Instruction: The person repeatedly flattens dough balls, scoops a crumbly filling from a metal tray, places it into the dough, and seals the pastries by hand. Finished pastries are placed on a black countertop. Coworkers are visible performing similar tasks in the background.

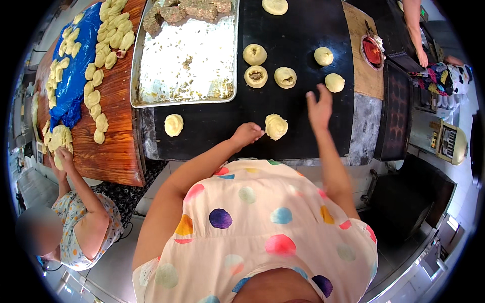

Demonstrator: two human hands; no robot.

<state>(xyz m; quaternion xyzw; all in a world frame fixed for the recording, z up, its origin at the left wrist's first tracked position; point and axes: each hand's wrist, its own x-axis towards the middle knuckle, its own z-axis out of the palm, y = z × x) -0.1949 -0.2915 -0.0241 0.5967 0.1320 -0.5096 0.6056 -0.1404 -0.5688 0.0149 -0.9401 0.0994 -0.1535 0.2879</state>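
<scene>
My left hand (247, 134) is closed, its fingers curled beside a pale dough ball (276, 127) near the front of the black work surface (212, 121). Its fingertips come right up to the ball's left side; whether they pinch anything is hidden. My right hand (320, 108), slightly blurred, is open and empty, thumb and fingers apart, just below a smooth closed dough ball (335, 82). Another closed ball (323, 56) sits behind that one. In the middle, a dough piece (255, 77) shows brown filling through its open top, and a similar filled piece (285, 78) lies beside it.
A metal tray (235, 76) with brown filling blocks (197, 9) stands at the back left. A red bowl (372, 51) is on the right-hand board. At left, a co-worker's hands (63, 156) handle dough at a wooden table (118, 146). Another person's arm (415, 38) reaches in at upper right.
</scene>
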